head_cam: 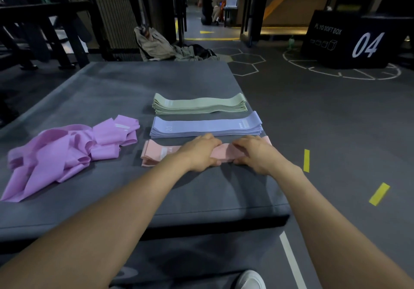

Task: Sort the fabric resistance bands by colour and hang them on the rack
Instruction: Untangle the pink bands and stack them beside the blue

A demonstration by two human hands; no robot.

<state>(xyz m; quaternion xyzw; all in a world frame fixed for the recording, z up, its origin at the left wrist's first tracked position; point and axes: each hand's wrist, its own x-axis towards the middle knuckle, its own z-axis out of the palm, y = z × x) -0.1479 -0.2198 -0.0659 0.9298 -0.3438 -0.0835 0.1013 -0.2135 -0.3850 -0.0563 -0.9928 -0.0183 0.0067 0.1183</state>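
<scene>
Pink bands (154, 155) gripped w/ both hands, L hand (202, 152), R hand (252, 154)

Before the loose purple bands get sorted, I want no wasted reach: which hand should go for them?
Probably the left hand: the purple pile lies on its side of the mat, while the right hand sits farther away. Both grip the pink stack.
</scene>
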